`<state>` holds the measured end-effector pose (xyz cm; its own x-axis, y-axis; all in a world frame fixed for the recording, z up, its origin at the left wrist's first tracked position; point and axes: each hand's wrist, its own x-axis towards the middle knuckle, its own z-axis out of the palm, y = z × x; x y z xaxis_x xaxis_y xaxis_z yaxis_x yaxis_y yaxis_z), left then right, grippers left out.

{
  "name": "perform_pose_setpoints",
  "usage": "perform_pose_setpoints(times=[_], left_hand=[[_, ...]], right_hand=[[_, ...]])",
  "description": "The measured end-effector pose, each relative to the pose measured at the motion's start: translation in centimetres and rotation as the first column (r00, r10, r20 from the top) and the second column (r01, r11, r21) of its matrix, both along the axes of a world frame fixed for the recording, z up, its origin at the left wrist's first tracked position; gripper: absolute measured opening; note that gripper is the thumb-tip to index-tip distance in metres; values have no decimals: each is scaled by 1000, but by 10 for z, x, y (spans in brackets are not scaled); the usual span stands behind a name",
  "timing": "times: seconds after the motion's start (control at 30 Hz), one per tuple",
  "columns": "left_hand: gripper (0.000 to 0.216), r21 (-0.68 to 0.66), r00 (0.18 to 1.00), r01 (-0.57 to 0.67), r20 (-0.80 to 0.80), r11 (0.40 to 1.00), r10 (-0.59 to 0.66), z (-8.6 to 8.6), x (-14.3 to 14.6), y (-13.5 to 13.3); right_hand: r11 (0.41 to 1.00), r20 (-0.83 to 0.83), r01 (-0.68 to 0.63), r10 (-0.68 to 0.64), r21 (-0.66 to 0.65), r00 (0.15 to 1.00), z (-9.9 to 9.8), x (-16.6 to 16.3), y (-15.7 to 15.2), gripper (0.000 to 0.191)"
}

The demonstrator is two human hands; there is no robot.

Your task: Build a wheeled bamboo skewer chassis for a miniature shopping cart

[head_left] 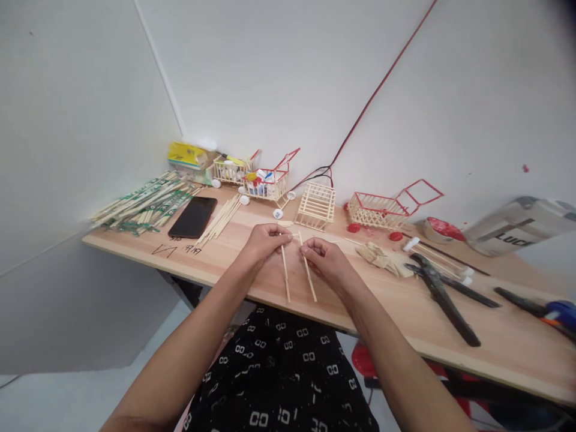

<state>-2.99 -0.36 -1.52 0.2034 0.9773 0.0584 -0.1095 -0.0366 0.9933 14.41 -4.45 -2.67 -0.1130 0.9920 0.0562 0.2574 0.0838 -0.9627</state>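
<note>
My left hand [264,241] pinches the upper end of one thin wooden stick [286,277]. Between the fingers of my right hand [324,259] is the top of a second wooden stick [309,277]. The two sticks point toward me, nearly side by side, with a gap between them. A short light piece seems to span their upper ends, but fingers partly hide it. Just beyond my hands stands a slatted stick frame [316,204]. Left of my hands lie several loose sticks [220,219].
At the back are little stick carts [266,185] with red handles, one with red wheels [378,210]. Wrapped chopsticks [144,204] and a phone [193,217] lie left. Rightward are folded paper [382,258], black-handled cutters [443,297], a bowl of red stuff [443,230] and a bag [517,228].
</note>
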Motion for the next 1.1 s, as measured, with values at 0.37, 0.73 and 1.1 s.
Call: perform_pose_setpoints(times=[0.37,0.73,1.1], left_hand=[[12,110,994,-15,-104,994,26,6,0,-1],[12,197,980,-31,-188,980,69,0,0,4],[14,263,948,-18,-302,965,100,-4,-1,8]], right_hand=[[1000,-8,0,0,2,1000,0,0,0,35],[1000,-18,-20,20,-5,1000,0,1,0,33],[1000,7,-21,21,20,1000,-2,2,1,32]])
